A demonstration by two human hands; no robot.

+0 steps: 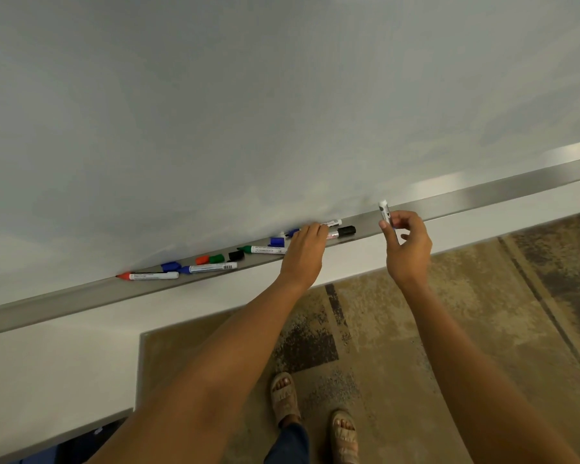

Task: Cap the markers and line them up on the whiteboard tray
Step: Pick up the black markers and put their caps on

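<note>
Markers lie scattered along the whiteboard tray (81,298): red-tipped marker (149,275), blue-tipped marker (208,267), green-tipped marker (263,250), plus five loose caps. Left hand (305,251) covers two more markers, fingers' grip unclear. Right hand (407,244) pinches one white marker (384,212) upright, farther right.

Markers (211,267) and loose caps (215,259) lie along the tray (482,195).

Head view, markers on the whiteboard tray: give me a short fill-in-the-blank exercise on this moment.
1. The right hand holds one marker roughly ____.
2. The leftmost marker on the tray has a bare ____ tip.
3. The left hand reaches onto the ____.

Missing words: upright; red; tray
</note>
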